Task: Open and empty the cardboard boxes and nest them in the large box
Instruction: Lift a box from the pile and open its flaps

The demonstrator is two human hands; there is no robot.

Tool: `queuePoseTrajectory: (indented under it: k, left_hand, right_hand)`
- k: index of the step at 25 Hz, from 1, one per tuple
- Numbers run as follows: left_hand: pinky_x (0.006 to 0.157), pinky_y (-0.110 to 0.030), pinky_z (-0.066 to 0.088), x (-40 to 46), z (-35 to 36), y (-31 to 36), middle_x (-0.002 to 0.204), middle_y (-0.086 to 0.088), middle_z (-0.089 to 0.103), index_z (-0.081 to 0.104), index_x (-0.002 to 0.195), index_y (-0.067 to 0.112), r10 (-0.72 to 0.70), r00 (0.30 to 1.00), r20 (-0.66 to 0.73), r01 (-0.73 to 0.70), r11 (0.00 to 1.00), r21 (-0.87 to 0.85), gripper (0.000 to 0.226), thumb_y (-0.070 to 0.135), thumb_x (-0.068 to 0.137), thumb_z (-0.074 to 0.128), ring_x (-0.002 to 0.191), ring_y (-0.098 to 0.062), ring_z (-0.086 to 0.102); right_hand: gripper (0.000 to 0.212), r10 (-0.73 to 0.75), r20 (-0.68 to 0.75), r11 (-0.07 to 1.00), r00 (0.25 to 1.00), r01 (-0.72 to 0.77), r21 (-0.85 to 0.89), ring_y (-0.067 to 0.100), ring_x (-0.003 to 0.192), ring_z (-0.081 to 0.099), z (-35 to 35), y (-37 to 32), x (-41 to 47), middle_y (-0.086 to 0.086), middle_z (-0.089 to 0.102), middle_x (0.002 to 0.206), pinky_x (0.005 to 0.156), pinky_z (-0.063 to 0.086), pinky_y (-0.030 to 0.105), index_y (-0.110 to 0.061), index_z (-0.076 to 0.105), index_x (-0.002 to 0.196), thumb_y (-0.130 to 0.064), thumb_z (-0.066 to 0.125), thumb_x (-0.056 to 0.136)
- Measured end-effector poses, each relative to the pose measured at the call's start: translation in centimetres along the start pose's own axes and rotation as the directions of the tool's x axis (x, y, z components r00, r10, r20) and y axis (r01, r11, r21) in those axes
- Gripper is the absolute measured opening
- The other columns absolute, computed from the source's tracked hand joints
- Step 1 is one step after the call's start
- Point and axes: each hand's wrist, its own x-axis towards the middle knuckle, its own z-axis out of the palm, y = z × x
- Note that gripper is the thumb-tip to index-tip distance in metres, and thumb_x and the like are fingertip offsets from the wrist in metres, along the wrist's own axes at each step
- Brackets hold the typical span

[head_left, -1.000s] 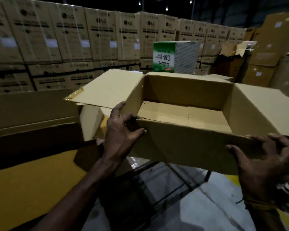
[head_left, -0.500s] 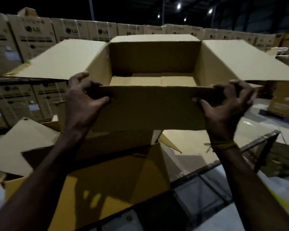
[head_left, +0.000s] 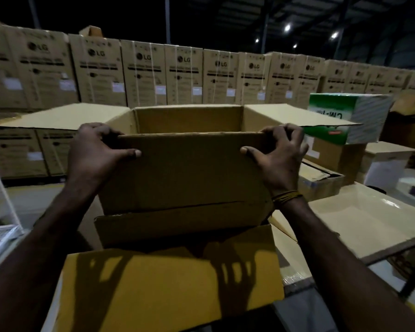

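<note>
Box [head_left: 185,173] open, emptied – left hand [head_left: 94,149] and right hand [head_left: 280,152] fingers clamped on its near wall | nesting into large box [head_left: 168,283] not yet done

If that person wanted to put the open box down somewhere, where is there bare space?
Free: the pale flat sheet right of the right hand, bordered by the taped carton behind; also bare floor left of the left hand, before the stacked cartons. Crowded: directly below the held box, where open flaps overlap.
</note>
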Motion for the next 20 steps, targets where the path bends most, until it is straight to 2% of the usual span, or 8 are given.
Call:
queuePoseTrajectory:
  k: [2, 4, 7, 9, 14, 16, 18, 20]
  left_hand:
    - [0.087, -0.044, 0.053, -0.1, -0.1, -0.3, 0.125, -0.009, 0.058, 0.065, 0.115, 0.011, -0.029, 0.999, 0.026, 0.029, 1.000, -0.011, 0.053, 0.024, 0.068, 0.085, 0.116, -0.026, 0.054]
    - [0.084, -0.041, 0.053, 0.2, 0.1, -0.1, 0.124, -0.008, 0.060, 0.063, 0.119, 0.012, -0.049, 0.998, 0.045, 0.049, 0.999, 0.004, 0.054, 0.022, 0.070, 0.085, 0.111, -0.022, 0.056]
    - [0.077, -0.037, 0.052, 0.8, 0.7, 0.4, 0.125, -0.007, 0.061, 0.061, 0.124, 0.014, -0.108, 0.990, 0.096, 0.108, 0.994, 0.000, 0.056, 0.020, 0.073, 0.083, 0.109, -0.022, 0.057]
    - [0.079, -0.042, 0.055, 1.1, 1.2, 0.6, 0.126, -0.008, 0.061, 0.061, 0.125, 0.016, -0.130, 0.983, 0.128, 0.131, 0.991, 0.006, 0.057, 0.021, 0.073, 0.083, 0.108, -0.023, 0.057]
    - [0.081, -0.050, 0.057, 1.9, 1.8, 0.9, 0.123, -0.009, 0.061, 0.061, 0.125, 0.016, -0.163, 0.975, 0.150, 0.159, 0.987, 0.037, 0.059, 0.023, 0.072, 0.084, 0.105, -0.024, 0.058]
    - [0.074, -0.045, 0.058, 2.1, 1.9, 0.9, 0.119, -0.006, 0.061, 0.061, 0.125, 0.015, -0.191, 0.967, 0.168, 0.188, 0.982, 0.031, 0.058, 0.022, 0.072, 0.084, 0.100, -0.022, 0.059]
    - [0.064, -0.038, 0.056, 2.3, 2.4, 0.7, 0.105, 0.001, 0.061, 0.063, 0.122, 0.014, -0.240, 0.942, 0.236, 0.235, 0.971, 0.047, 0.053, 0.021, 0.073, 0.084, 0.086, -0.016, 0.059]
    - [0.066, -0.041, 0.059, 2.4, 3.1, 0.2, 0.099, -0.001, 0.065, 0.066, 0.117, 0.012, -0.289, 0.910, 0.296, 0.269, 0.957, 0.108, 0.050, 0.021, 0.072, 0.085, 0.082, -0.017, 0.062]
  right_hand:
    - [0.051, 0.019, 0.033, 1.000, 0.999, -0.019, -0.001, 0.036, 0.127, 0.035, 0.8, 0.4, -0.3, 0.006, 0.039, 0.132, 0.097, 0.046, 0.051, -0.032, 0.059, 0.112, -0.048, 0.083, 0.069]
    - [0.052, 0.045, 0.069, 0.999, 0.997, -0.044, -0.014, 0.037, 0.128, 0.034, 1.1, 0.8, -0.2, 0.006, 0.040, 0.132, 0.099, 0.045, 0.056, -0.030, 0.060, 0.113, -0.048, 0.082, 0.070]
    - [0.058, 0.093, 0.127, 0.994, 0.988, -0.086, -0.063, 0.036, 0.126, 0.036, 1.4, 1.5, 0.3, 0.008, 0.040, 0.134, 0.095, 0.046, 0.049, -0.028, 0.059, 0.118, -0.048, 0.083, 0.070]
    - [0.060, 0.124, 0.169, 0.990, 0.978, -0.110, -0.086, 0.035, 0.124, 0.037, 1.7, 2.0, 0.5, 0.008, 0.039, 0.136, 0.090, 0.045, 0.043, -0.028, 0.058, 0.120, -0.049, 0.083, 0.069]
    - [0.059, 0.174, 0.248, 0.984, 0.953, -0.158, -0.083, 0.035, 0.123, 0.037, 2.4, 2.7, 0.8, 0.008, 0.037, 0.139, 0.083, 0.043, 0.040, -0.028, 0.058, 0.120, -0.048, 0.083, 0.071]
    - [0.059, 0.199, 0.292, 0.978, 0.935, -0.173, -0.115, 0.036, 0.125, 0.036, 2.8, 2.7, 1.3, 0.008, 0.036, 0.140, 0.086, 0.045, 0.043, -0.027, 0.059, 0.121, -0.047, 0.083, 0.071]
    - [0.060, 0.247, 0.374, 0.967, 0.894, -0.201, -0.160, 0.037, 0.128, 0.034, 3.8, 3.3, 1.4, 0.008, 0.035, 0.143, 0.093, 0.048, 0.048, -0.026, 0.060, 0.121, -0.048, 0.084, 0.070]
    - [0.065, 0.291, 0.451, 0.955, 0.844, -0.229, -0.188, 0.036, 0.126, 0.039, 4.8, 4.1, 1.2, 0.008, 0.037, 0.140, 0.094, 0.050, 0.053, -0.028, 0.059, 0.120, -0.052, 0.085, 0.065]
